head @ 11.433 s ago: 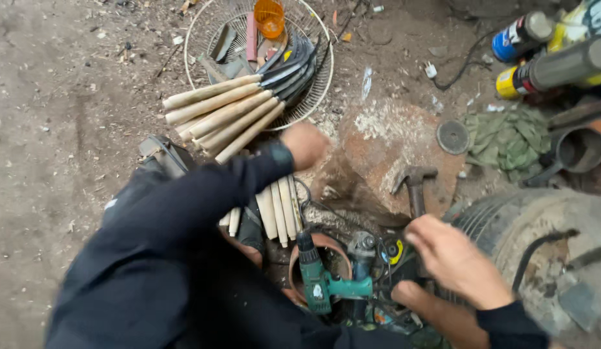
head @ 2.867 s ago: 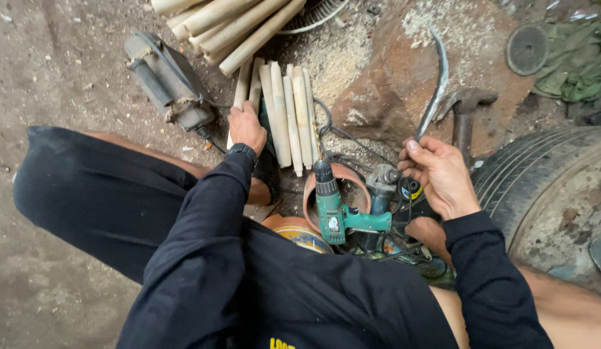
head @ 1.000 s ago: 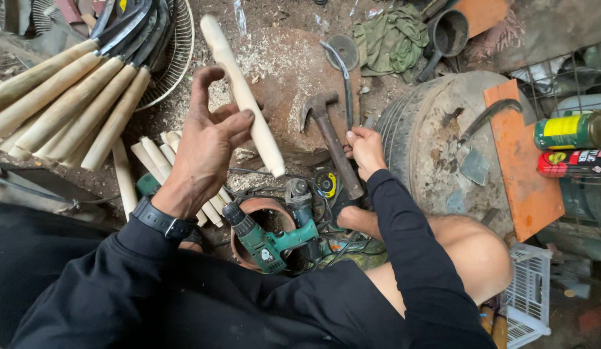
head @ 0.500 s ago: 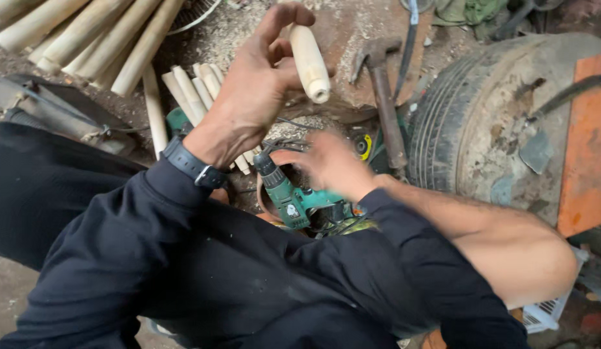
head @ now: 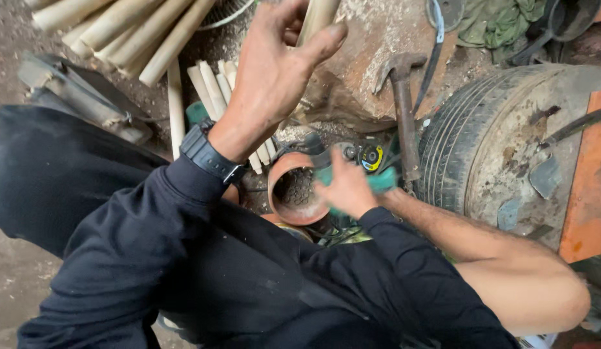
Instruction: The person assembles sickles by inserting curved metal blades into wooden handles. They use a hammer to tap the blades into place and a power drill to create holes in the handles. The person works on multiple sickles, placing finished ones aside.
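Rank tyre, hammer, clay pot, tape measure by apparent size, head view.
1. Tyre, largest by far.
2. Hammer.
3. Clay pot; shorter but wider than the hammer, so that order is unsure.
4. Tape measure, smallest.

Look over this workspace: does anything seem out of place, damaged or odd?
Mostly clutter. A hammer leans against a worn tyre, wood shavings litter the ground, and the right hand grips a green power tool while the left hand holds a wooden stick.

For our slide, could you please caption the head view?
Left hand holds a pale wooden handle while right hand grips a green power tool beside a hammer.
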